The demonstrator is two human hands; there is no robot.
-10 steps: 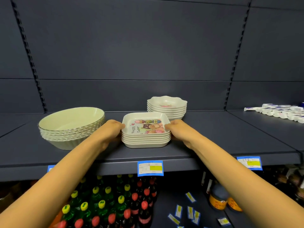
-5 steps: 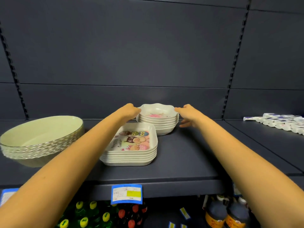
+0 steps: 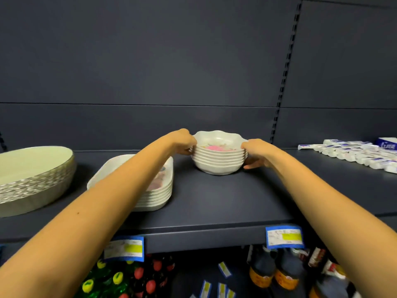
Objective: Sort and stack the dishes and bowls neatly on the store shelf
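Note:
A stack of several white wavy-rimmed bowls (image 3: 219,162) with a pink print inside stands at the back of the dark shelf (image 3: 214,207). My left hand (image 3: 182,143) grips the stack's left rim with curled fingers. My right hand (image 3: 256,154) holds its right side, fingers reaching down toward the base. In front and to the left sits a stack of square cartoon-print plates (image 3: 159,190), partly hidden by my left forearm. A stack of large cream oval bowls (image 3: 32,179) stands at the far left.
Small white-and-blue packets (image 3: 352,153) lie in rows on the shelf at the right. Price tags (image 3: 284,236) hang on the shelf's front edge. Bottles with coloured caps (image 3: 137,278) and dark sauce bottles (image 3: 285,274) fill the lower shelf.
Both hands left the square plate stack, reached back, and closed on the sides of the wavy bowl stack. The view shifted right and closer.

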